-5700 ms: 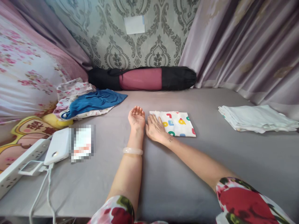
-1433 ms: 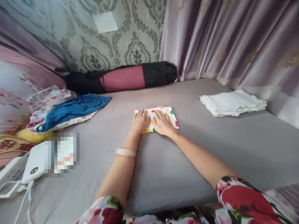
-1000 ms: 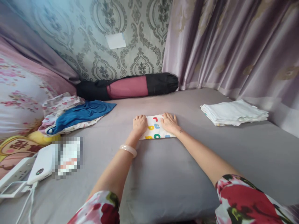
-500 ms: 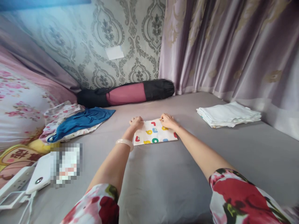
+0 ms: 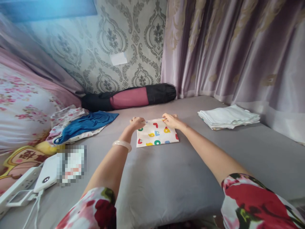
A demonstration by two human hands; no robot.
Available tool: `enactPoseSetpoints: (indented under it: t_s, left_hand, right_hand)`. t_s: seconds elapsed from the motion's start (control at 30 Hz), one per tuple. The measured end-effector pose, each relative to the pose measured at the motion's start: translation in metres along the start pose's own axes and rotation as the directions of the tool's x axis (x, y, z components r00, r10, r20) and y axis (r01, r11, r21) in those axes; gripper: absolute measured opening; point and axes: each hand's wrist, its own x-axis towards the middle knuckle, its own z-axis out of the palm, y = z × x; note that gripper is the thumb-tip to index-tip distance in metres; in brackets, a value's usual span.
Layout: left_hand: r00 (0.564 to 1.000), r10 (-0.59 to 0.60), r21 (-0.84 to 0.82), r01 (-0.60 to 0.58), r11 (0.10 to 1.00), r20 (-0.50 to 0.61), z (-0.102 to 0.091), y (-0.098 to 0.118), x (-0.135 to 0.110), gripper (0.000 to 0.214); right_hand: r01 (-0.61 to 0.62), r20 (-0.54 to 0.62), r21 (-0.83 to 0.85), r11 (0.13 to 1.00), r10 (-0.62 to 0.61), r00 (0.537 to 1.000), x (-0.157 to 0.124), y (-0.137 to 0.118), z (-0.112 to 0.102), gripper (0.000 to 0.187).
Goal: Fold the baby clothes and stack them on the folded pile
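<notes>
A folded white cloth [image 5: 157, 133] printed with coloured letter shapes lies on the grey bed sheet in front of me. At its far left corner my left hand [image 5: 138, 122] is closed, pinching the far edge. My right hand [image 5: 171, 121] grips the same edge near the far right corner, thumb and fingers pressed together. That edge looks slightly raised between the hands, while the near edge rests flat on the sheet. A pale bangle [image 5: 122, 145] circles my left wrist.
To the right sits a stack of folded white cloths [image 5: 228, 117]. On the left lie a blue garment [image 5: 88, 124], a white power bank [image 5: 49, 173] and a power strip [image 5: 20, 184] with cables. A long black and pink bag [image 5: 130, 97] rests against the wall.
Both hands have lifted the cloth's far edge a little, and more of the print shows near the left corner. My view has shifted slightly.
</notes>
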Motion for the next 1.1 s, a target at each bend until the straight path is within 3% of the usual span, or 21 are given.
enactPoseSetpoints:
  t_s: [0.1, 0.2, 0.43, 0.53, 0.6, 0.7, 0.77, 0.93, 1.1]
  left_hand:
    - [0.993, 0.099, -0.088, -0.093, 0.992, 0.059, -0.020, -0.006, -0.002, 0.028]
    - [0.965, 0.233, -0.290, -0.190, 0.938, 0.119, -0.038, -0.011, -0.004, 0.027]
    - [0.921, 0.358, -0.541, -0.225, 0.811, 0.153, -0.070, -0.011, -0.014, 0.025]
    - [0.941, 0.332, -0.515, -0.256, 0.818, 0.059, -0.079, -0.004, -0.015, 0.026]
    - [0.959, 0.267, -0.401, -0.283, 0.871, -0.097, -0.081, 0.002, -0.014, 0.024]
    - [0.916, 0.182, -0.156, -0.250, 0.956, -0.357, -0.074, 0.011, -0.010, 0.024]
    - [0.878, 0.166, -0.052, -0.211, 0.976, -0.448, -0.063, 0.013, -0.009, 0.027]
    - [0.859, 0.227, 0.053, -0.229, 0.972, -0.458, -0.023, 0.003, -0.020, 0.034]
    - [0.853, 0.272, 0.064, -0.272, 0.960, -0.446, 0.004, -0.005, -0.047, 0.033]
  right_hand:
    - [0.018, 0.049, 0.013, 1.000, -0.018, 0.999, -0.001, -0.003, -0.020, 0.022]
    - [0.015, 0.112, 0.060, 0.998, -0.021, 0.994, -0.002, -0.007, -0.041, 0.017]
    - [0.042, 0.173, 0.265, 0.963, -0.090, 0.981, -0.002, -0.008, -0.075, 0.015]
    - [0.062, 0.070, 0.191, 0.980, -0.077, 0.995, -0.001, -0.013, -0.084, 0.015]
    - [0.092, -0.084, 0.076, 0.993, -0.086, 0.993, 0.000, -0.017, -0.085, 0.017]
    - [0.135, -0.299, -0.109, 0.985, -0.162, 0.940, -0.001, -0.021, -0.077, 0.023]
    - [0.147, -0.359, -0.196, 0.969, -0.210, 0.909, -0.004, -0.021, -0.066, 0.026]
    - [0.182, -0.308, -0.261, 0.948, -0.260, 0.915, -0.019, -0.015, -0.033, 0.028]
    - [0.207, -0.278, -0.258, 0.944, -0.278, 0.920, -0.044, -0.014, -0.016, 0.027]
